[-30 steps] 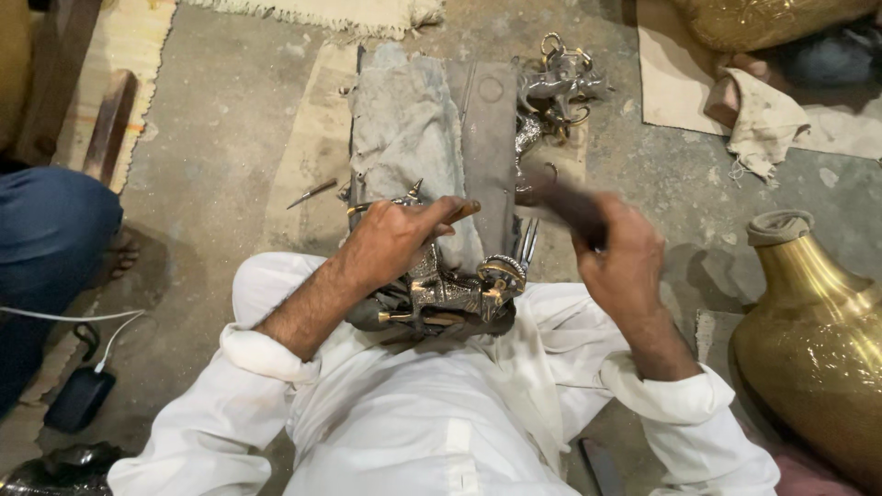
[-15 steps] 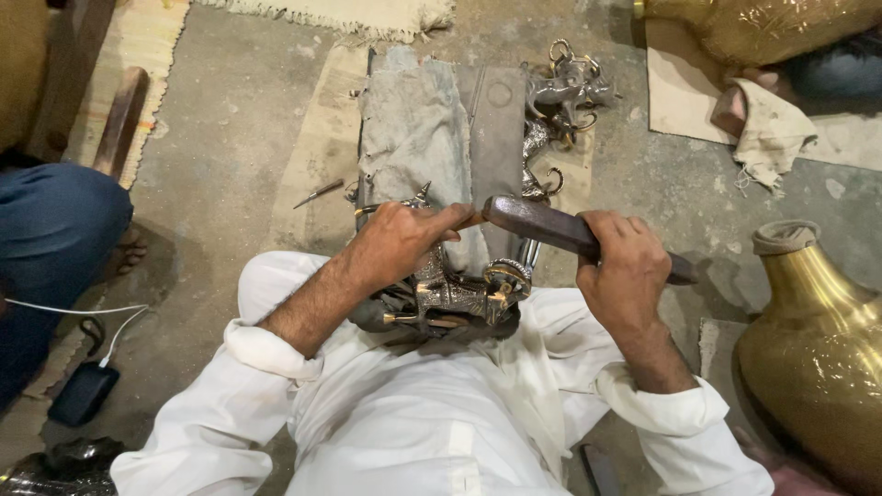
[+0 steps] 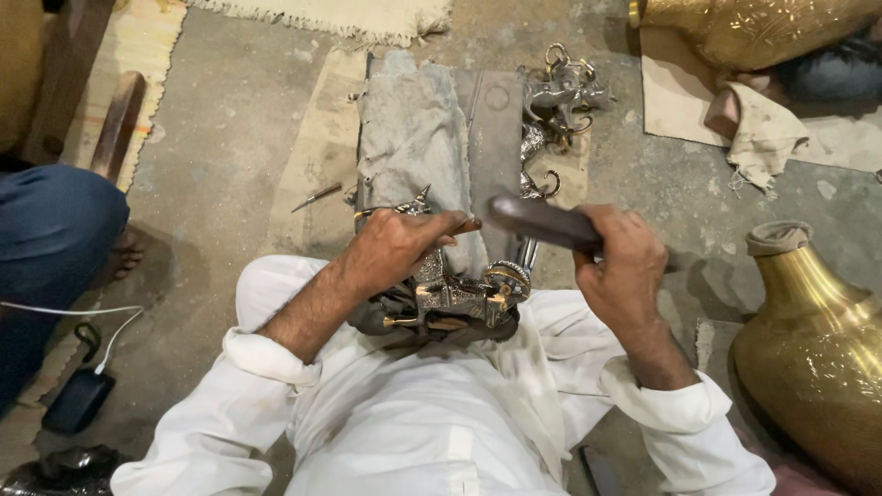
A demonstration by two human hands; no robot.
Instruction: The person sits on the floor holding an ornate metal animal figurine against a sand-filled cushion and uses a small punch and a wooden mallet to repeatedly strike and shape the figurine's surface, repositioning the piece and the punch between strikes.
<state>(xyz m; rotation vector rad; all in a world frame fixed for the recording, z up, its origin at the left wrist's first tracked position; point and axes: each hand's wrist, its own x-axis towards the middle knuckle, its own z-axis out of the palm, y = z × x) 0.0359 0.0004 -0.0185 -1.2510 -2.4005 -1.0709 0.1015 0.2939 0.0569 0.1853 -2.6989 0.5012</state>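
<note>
Right hand [image 3: 625, 266] fists the dark wooden mallet [image 3: 542, 221]; left hand [image 3: 400, 250], at its 9 o'clock, pinches a thin chisel [image 3: 464, 225] on the silver-and-brass figurine [image 3: 455, 294]. A glancing blow could hit those fingers.

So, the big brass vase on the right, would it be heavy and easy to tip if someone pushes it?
The brass vase is probably heavy for its size: it looks like metal with a wide, round body. It likely resists tipping, since the body is broad and the neck narrow. Its polished surface may be slippery to grip.
</note>
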